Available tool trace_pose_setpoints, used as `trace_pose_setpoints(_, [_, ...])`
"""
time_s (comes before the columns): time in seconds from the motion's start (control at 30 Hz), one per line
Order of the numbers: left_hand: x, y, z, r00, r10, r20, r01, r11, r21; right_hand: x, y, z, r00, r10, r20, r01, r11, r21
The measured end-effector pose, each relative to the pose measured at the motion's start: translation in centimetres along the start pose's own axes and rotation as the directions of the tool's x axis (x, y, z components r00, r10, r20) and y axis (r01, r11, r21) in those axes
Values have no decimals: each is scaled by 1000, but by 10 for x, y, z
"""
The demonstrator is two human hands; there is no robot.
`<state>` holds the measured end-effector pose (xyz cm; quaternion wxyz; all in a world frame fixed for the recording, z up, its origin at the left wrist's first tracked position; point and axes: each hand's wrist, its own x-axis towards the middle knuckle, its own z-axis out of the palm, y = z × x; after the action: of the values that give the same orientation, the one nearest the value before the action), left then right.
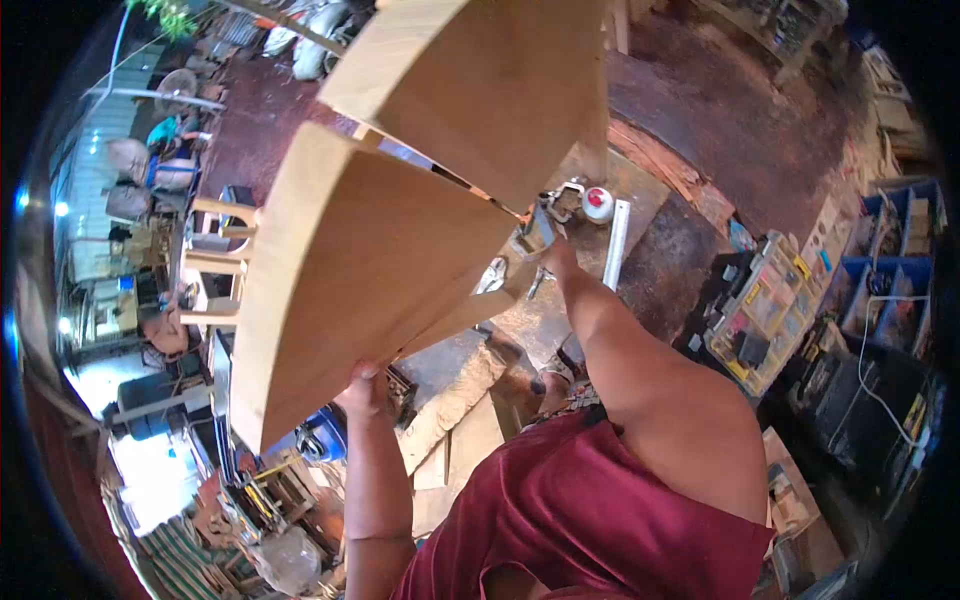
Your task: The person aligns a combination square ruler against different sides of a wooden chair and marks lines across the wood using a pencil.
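Observation:
Two large wedge-shaped wooden panels with thick curved edges fill the upper middle, the lower panel [380,250] and the upper panel [490,95], with a narrow dark gap between them. My left hand [363,388] grips the bottom edge of the lower panel, its fingers partly hidden behind the wood. Close to the pointed inner ends of both panels, my right hand [558,257] is closed around a greyish tool [541,228] that is too small to identify. Beyond it lie a metal clamp [566,200] and a white bottle with a red top [598,205].
A white metal bar [617,245] lies right of my right hand. Farther right stand an organizer case [765,315] and blue bins [905,270]. Wooden chair frames [215,262] are at the left. Below the panels lies a rough board [455,405]. A person [178,135] is at the far upper left.

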<state>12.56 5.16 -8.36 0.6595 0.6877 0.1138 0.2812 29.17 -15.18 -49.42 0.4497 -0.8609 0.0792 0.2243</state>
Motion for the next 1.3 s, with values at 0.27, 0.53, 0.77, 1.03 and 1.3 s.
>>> trace_pose_setpoints(0.27, [10,-23,-32,972,162,169,-177,981,79,14,49,30,995,34,98,-7,965,-261])
trace_pose_setpoints(0.53, [20,-5,5,963,127,238,-134,991,12,-15,6,22,998,-36,46,34,999,27])
trace_pose_setpoints(0.77, [-6,32,34,941,224,254,-204,974,-102,-212,-30,-95,981,114,160,-154,953,262])
trace_pose_setpoints(1.03, [-70,31,47,115,485,867,-863,480,-154,-402,-80,-205,997,-73,-22,74,859,506])
trace_pose_setpoints(1.3, [-82,-15,184,218,206,954,-872,480,96,-418,-138,-270,967,-210,145,11,604,797])
